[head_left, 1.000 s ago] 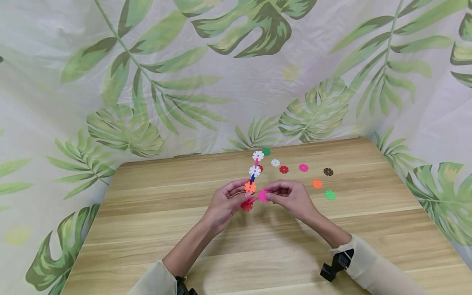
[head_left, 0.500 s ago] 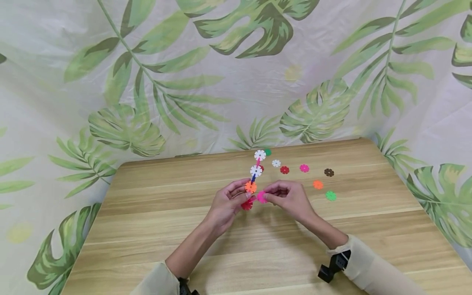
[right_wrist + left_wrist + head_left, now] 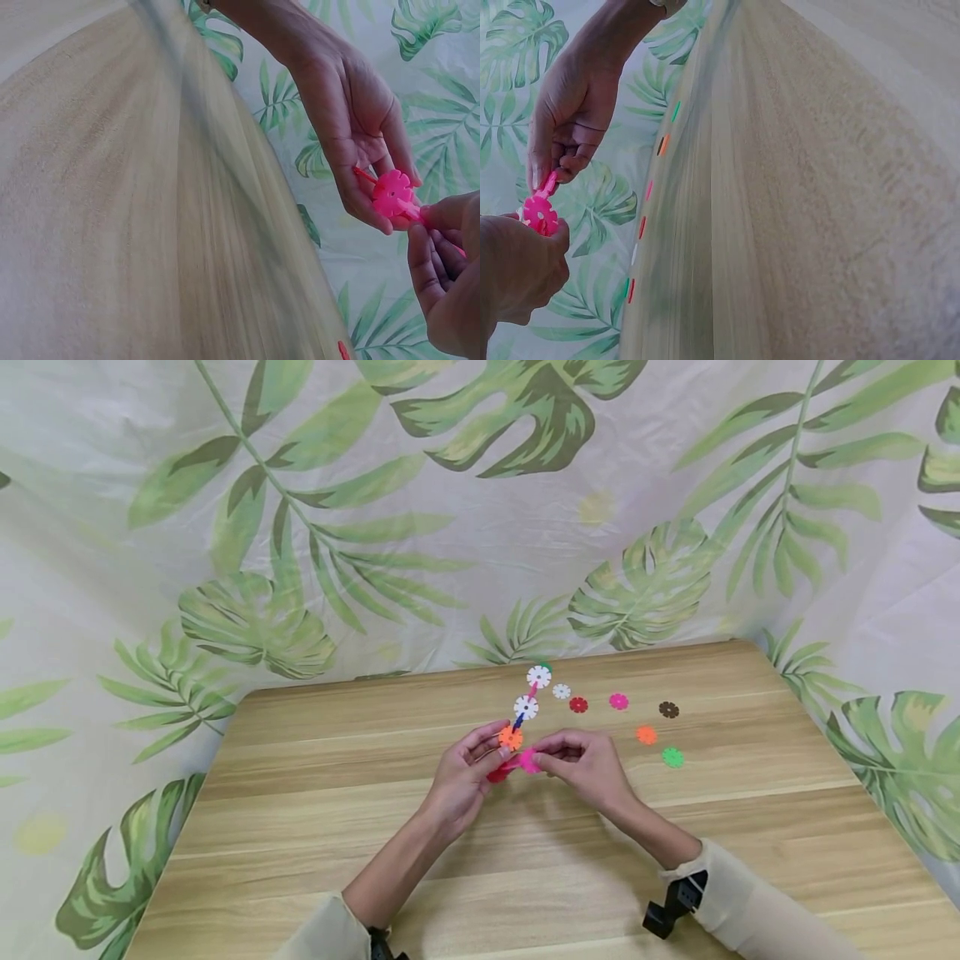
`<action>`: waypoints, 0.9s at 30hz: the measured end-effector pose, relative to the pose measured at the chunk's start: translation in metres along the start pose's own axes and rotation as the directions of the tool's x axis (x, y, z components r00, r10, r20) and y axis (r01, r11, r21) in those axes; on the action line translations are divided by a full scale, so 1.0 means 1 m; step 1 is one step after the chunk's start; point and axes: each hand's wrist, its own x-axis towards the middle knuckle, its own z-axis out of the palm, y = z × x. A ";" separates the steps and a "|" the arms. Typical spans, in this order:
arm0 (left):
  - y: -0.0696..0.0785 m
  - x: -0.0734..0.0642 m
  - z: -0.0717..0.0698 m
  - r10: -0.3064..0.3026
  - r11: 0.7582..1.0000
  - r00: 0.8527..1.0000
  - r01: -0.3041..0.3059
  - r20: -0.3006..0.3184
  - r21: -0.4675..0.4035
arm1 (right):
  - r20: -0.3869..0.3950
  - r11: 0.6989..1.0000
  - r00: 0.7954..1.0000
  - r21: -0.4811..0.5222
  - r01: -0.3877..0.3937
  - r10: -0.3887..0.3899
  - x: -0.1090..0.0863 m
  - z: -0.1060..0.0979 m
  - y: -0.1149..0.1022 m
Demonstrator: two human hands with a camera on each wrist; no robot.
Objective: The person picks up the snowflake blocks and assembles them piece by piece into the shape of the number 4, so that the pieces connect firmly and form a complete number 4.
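In the head view my left hand holds a chain of notched plastic discs between thumb and fingers. An orange disc sits by its fingertips. Beyond it the chain runs through a blue disc to a white disc and another white disc, with pink between these two. At the near end a red disc shows below the thumb. My right hand pinches a pink disc against this end. In the right wrist view, another pink disc is face-on between both hands; whether the pinched disc's slots are fully joined is unclear.
Loose discs lie on the wooden table at the back right: white, red, pink, brown, orange and green. A darker green disc is partly behind the chain. A leaf-patterned cloth hangs behind.
The chain's far end has swung slightly right and now covers more of the dark green disc. My right hand has shifted a little left with the pink disc, closer to my left hand.
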 end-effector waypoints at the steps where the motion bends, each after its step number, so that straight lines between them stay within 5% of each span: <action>1: 0.000 0.000 0.001 0.002 1.000 1.000 -0.002 0.002 -0.003 | -0.002 1.000 1.000 0.001 0.006 -0.006 0.000 0.001 0.000; 27: -0.006 0.002 0.014 -0.001 1.000 1.000 0.001 -0.002 0.000 | -0.101 0.999 0.994 0.029 -0.028 0.031 -0.007 0.007 0.008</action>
